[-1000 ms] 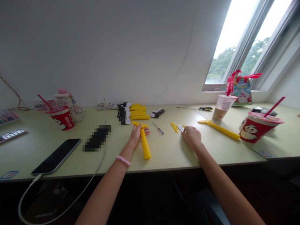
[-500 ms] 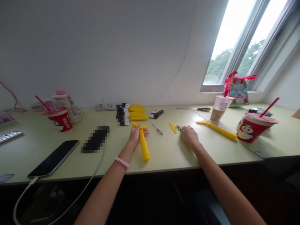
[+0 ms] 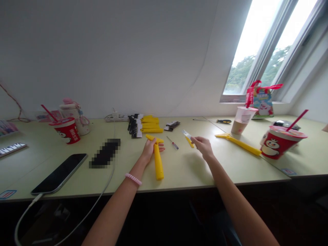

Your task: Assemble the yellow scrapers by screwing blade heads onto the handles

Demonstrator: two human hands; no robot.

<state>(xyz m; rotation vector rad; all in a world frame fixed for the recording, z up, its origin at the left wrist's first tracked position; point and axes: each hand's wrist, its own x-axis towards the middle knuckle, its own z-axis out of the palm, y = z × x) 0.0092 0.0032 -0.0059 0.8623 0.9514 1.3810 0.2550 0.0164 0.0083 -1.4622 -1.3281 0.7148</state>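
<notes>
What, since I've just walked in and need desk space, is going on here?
One person is handling a yellow T-shaped tool, gripped near its head in the left hand. The right hand holds a flat, shiny piece above the desk, apart from the tool. A small screwdriver lies between the hands.

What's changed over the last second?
The right hand has lifted the thin silvery piece off the table and moved left, closer to the left hand. The left hand still holds the yellow T-shaped tool; the small screwdriver stays put.
</notes>
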